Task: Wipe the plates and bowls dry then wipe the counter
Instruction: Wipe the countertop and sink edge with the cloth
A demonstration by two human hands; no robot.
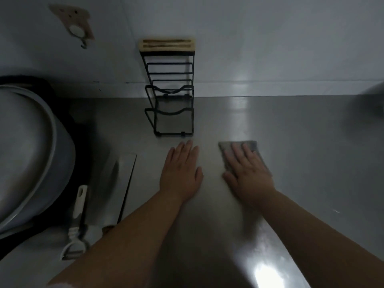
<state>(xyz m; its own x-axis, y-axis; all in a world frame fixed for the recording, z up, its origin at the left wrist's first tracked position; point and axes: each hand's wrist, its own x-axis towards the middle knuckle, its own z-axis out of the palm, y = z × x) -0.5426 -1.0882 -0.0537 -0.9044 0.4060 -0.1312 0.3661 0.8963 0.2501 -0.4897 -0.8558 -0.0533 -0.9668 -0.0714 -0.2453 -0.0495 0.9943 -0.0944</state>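
Steel counter (pixel 291 142) fills most of your view, dim and grey, with a bright glare patch near the bottom edge and a softer streak of light running back toward the wall (pixel 249 38). Take the black wire rack (pixel 170 104) as your landmark: it stands against the wall, topped by a pale wooden block with 2 slots.

Just in front of the rack, your left hand (pixel 180 169) lies flat on the counter, fingers straight and together, holding nothing. To the right of it, your right hand (pixel 247 171) presses a grey cloth (pixel 252 146) flat with straight fingers; most of the cloth is hidden under the palm, so only its far edge and right side show.

Left of the rack, a large grey pot lid or pan (pixel 27 152) is cut off by the frame (which of the 2 you cannot tell). Between it and your left forearm lie a cleaver (pixel 122 179), its handle partly hidden by the arm, and a white peeler (pixel 78 225).

Far right of the rack, a blurred dark shape (pixel 372 104) is cut by the frame edge. High on the wall, left of the rack, hangs a hook (pixel 76 31).
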